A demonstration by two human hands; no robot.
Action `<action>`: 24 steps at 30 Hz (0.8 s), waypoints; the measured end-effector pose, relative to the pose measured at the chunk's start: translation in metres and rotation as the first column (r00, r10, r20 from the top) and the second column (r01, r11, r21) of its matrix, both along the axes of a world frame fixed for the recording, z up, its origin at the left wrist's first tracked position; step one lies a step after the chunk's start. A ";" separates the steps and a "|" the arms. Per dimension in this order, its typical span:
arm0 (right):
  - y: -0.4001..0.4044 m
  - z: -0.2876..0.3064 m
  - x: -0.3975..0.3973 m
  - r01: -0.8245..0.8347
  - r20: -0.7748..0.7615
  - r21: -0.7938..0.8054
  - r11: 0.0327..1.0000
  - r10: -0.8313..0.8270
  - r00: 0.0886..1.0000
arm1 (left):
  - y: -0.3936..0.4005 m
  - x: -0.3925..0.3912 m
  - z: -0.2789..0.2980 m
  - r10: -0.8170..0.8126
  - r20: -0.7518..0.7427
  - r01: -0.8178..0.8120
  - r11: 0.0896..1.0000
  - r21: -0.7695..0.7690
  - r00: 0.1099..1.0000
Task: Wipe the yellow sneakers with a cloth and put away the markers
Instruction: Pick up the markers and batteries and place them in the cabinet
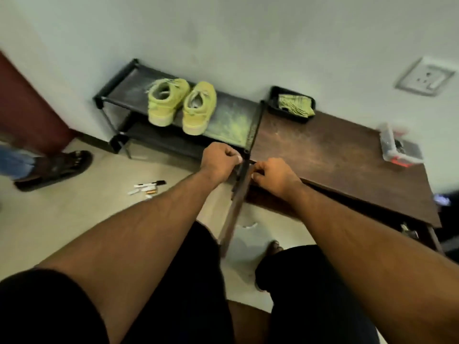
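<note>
Brown table corner: both fists curled, knuckles up.

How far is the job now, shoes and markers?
Done: cannot tell if wiped; both yellow sneakers stand on the rack, the cloth lies in its black tray. In hand: left hand and right hand look closed near the rack corner. Left: markers on the floor.

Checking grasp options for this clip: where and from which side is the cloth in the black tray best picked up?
Probably from above: the cloth lies crumpled in the shallow black tray on the table, so the rim blocks a side approach. Pinch a raised fold near its middle with the fingers of the right hand, the nearer hand.
</note>
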State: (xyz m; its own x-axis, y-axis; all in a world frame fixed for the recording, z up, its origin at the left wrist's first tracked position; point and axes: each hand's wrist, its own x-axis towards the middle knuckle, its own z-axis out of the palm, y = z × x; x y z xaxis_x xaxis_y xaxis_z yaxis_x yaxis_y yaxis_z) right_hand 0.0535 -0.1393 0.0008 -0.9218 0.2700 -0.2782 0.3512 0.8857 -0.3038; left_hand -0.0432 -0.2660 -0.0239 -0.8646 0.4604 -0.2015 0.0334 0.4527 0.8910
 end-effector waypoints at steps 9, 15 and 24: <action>-0.171 -0.058 -0.181 -0.384 0.058 -0.052 0.922 0.387 0.920 | -0.206 -0.105 -0.097 0.514 0.154 -0.510 0.857 -0.068 0.844; -0.206 -0.203 -0.248 -0.392 0.155 -0.138 0.910 0.410 0.899 | -0.281 -0.111 -0.251 0.686 0.248 -0.585 0.719 -0.374 0.684; -0.204 -0.365 -0.291 -0.381 0.206 -0.217 0.899 0.424 0.882 | -0.266 -0.123 -0.399 0.799 0.410 -0.682 0.595 -0.426 0.441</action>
State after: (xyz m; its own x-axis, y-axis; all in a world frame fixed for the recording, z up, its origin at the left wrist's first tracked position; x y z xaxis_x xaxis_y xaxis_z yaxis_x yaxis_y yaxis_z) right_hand -0.2370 -0.3431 -0.3641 -0.8387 -0.1797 -0.5142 0.0561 0.9105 -0.4097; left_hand -0.1663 -0.5320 -0.4231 -0.5773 -0.3981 -0.7129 -0.8141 0.2141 0.5398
